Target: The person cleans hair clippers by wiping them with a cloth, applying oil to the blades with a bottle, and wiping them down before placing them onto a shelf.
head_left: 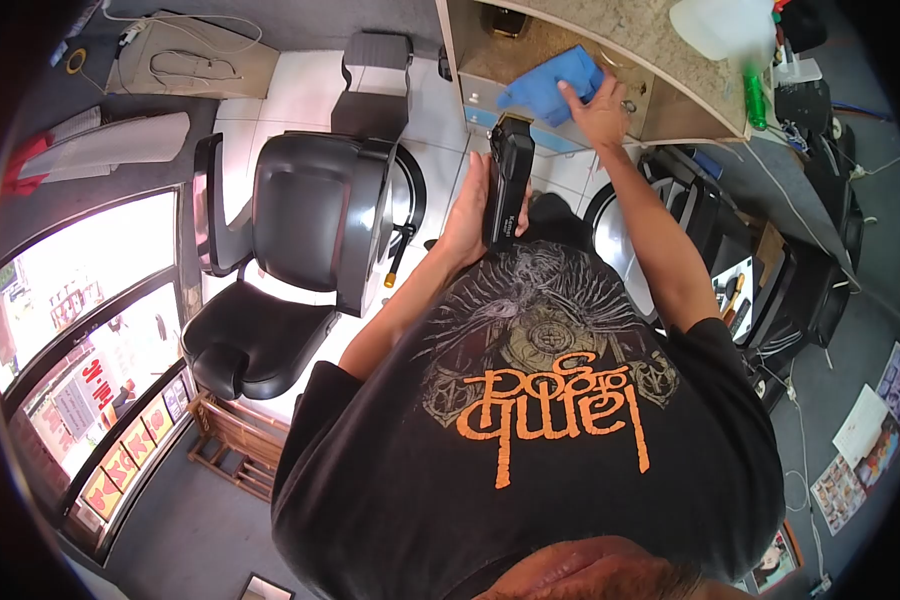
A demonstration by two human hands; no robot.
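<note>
A black hair clipper [510, 185] stands upright in my left hand [467, 213], in front of my chest, its blade end pointing away from me. My fingers wrap round its body from the left and below. Farther forward and to the right, my right hand [600, 110] pinches a blue cloth [555, 88] at its right end. The cloth hangs in front of the open shelf of the counter [670, 90]. The clipper and the cloth are apart, with the clipper nearer to me.
A black barber chair [305, 210] stands at the left, with another chair [375, 85] behind it. On the countertop at the upper right are a white container [715, 30] and a green bottle [755, 98]. A dark item [504, 20] lies in the shelf.
</note>
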